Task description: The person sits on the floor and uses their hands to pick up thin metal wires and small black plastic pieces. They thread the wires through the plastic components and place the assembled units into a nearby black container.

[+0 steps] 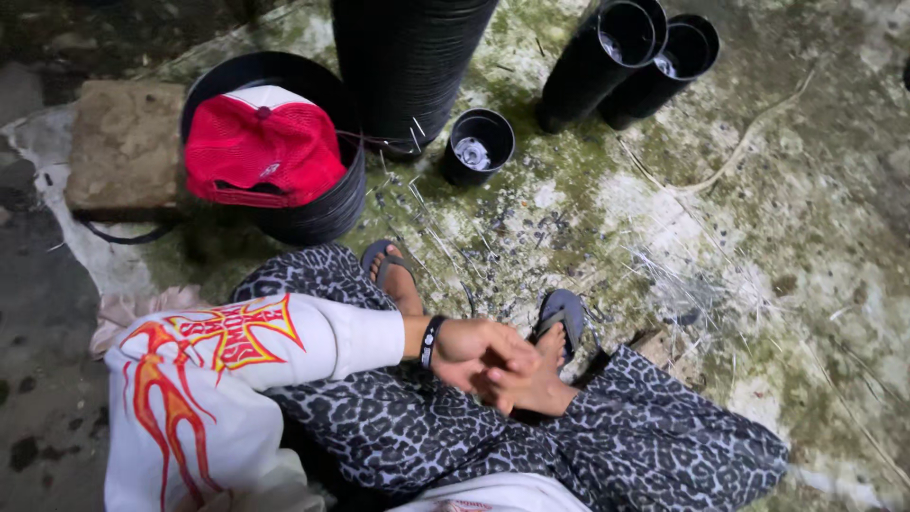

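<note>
1. Left hand (479, 346) lies loosely curled on the right foot (531, 379), gripping nothing.
2. Right hand is out of view.
3. Small black pot (479, 144) stands at twelve o'clock; judged best reached by leaning forward steadily.

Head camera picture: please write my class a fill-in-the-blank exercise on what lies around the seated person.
1. The cap resting on the black pot stack is ____ in colour.
2. The left hand rests on the person's ____.
3. The wrist of that hand wears a black ____.
4. The small pot standing alone is ____ in colour.

Missing words: red; foot; band; black
</note>
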